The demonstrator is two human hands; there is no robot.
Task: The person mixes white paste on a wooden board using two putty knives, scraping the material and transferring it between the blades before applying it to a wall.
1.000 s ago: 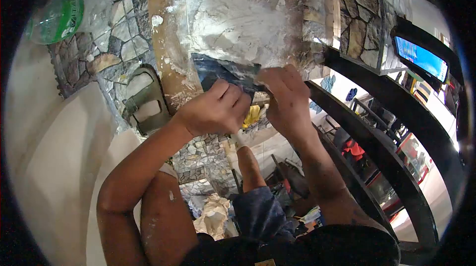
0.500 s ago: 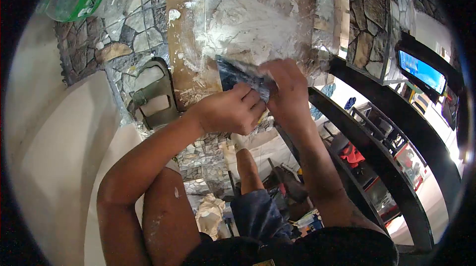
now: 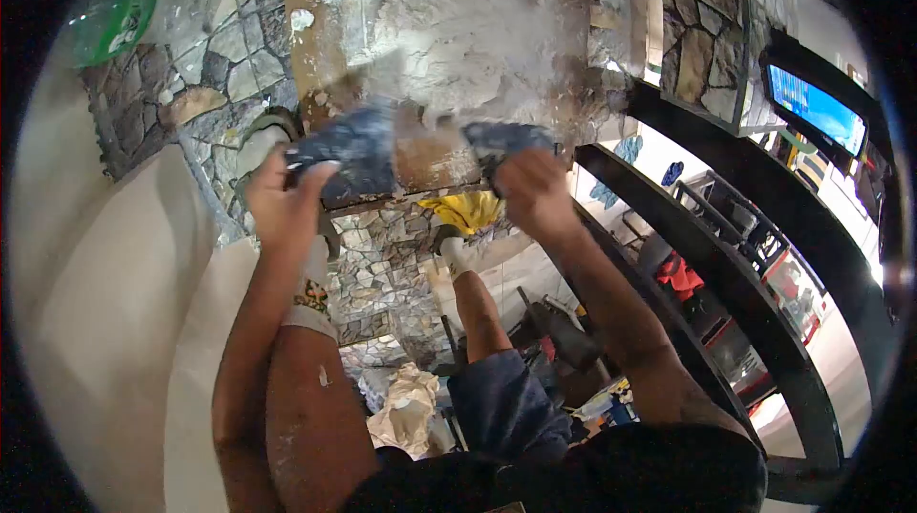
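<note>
My left hand point(image 3: 285, 196) is closed on a wide dark scraper blade point(image 3: 355, 152) with whitish smears, held over the near left edge of a brown board point(image 3: 313, 62). To the right, my right hand point(image 3: 537, 190) grips a second dark scraper point(image 3: 506, 138), blurred by motion, above the board's near right part. A gap separates the two tools. Beyond them, a broad heap of wet grey-white paste point(image 3: 458, 31) lies spread on the board.
A green-labelled plastic bottle point(image 3: 115, 16) lies at the upper left on stone-patterned flooring. Black railing bars point(image 3: 688, 269) slant along the right, with a lit screen point(image 3: 815, 110) beyond. A yellow cloth point(image 3: 463, 211) is below the board.
My hands have moved apart, the left one leftward, and the two blades that were close together are now separate. The view has shifted slightly, and the yellow cloth now shows.
</note>
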